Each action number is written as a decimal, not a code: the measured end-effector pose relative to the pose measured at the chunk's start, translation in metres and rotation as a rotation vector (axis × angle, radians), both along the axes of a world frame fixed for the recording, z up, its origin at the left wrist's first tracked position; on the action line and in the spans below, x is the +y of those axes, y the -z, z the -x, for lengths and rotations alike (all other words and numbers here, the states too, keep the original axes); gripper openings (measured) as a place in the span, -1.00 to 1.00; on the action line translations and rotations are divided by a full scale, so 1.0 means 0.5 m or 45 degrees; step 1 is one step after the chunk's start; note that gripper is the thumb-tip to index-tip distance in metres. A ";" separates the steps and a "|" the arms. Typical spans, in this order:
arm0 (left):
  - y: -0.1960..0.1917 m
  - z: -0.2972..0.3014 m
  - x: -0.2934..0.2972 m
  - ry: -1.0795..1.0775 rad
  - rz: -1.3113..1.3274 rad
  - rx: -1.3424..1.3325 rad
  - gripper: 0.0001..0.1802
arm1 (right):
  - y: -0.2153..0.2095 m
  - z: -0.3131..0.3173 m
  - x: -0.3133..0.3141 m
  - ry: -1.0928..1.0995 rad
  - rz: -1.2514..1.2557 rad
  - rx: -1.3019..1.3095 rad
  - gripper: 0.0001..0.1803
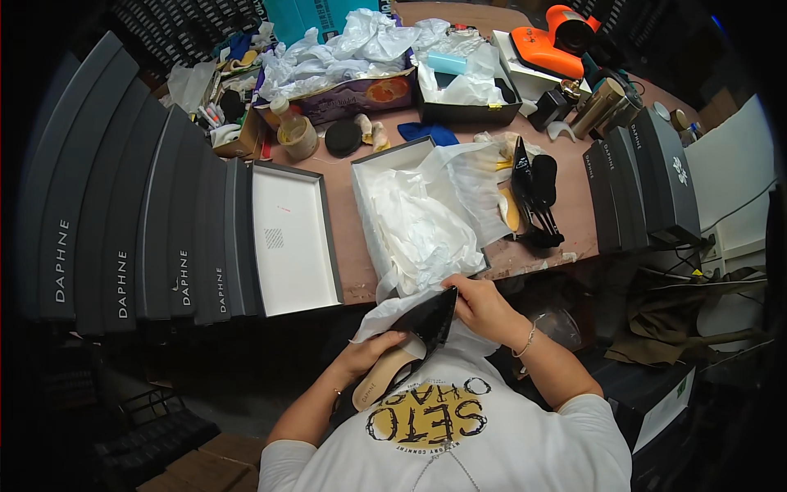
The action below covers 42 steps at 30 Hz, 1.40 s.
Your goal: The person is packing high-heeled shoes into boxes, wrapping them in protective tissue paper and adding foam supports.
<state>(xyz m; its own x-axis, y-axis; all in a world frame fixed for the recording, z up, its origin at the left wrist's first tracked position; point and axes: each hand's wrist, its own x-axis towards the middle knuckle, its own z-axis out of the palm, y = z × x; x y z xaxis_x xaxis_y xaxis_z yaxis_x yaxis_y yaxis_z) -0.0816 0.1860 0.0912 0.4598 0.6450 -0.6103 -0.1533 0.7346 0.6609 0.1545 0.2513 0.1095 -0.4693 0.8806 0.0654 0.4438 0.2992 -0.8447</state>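
Note:
A glossy black pointed shoe (426, 324) with a beige insole lies across my lap, just below the table edge. My left hand (370, 353) grips its heel end from beneath. My right hand (484, 307) holds the toe end, fingers closed on it, with white tissue paper (379, 316) bunched under the shoe. Directly above sits an open shoe box (361, 176) filled with crumpled white tissue. A second black high-heeled shoe (531, 197) lies on the table to the right of that box.
An upturned box lid (291, 238) rests left of the open box. Rows of dark grey shoe boxes (139, 213) stand at left and right (643, 184). Bottles, tissue, a purple box and an orange device (545, 45) crowd the far table.

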 end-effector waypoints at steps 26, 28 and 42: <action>0.007 0.010 0.001 -0.207 -0.366 -0.184 -0.40 | -0.017 0.028 0.027 0.107 0.307 0.274 -0.84; 0.006 0.012 0.005 -0.191 -0.398 -0.144 -0.41 | -0.014 0.029 0.029 0.121 0.329 0.288 -0.89; 0.020 0.020 0.061 -0.285 -1.095 0.545 -0.46 | -0.072 0.070 0.052 -0.526 -0.748 -0.241 -0.59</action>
<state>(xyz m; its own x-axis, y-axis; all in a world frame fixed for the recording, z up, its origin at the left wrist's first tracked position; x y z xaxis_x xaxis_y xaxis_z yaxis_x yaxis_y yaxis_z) -0.0914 0.2164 0.0812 0.1225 0.9922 0.0210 0.1466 -0.0390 0.9884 0.1194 0.2773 0.1455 -0.8049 0.4745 0.3563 0.3192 0.8524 -0.4142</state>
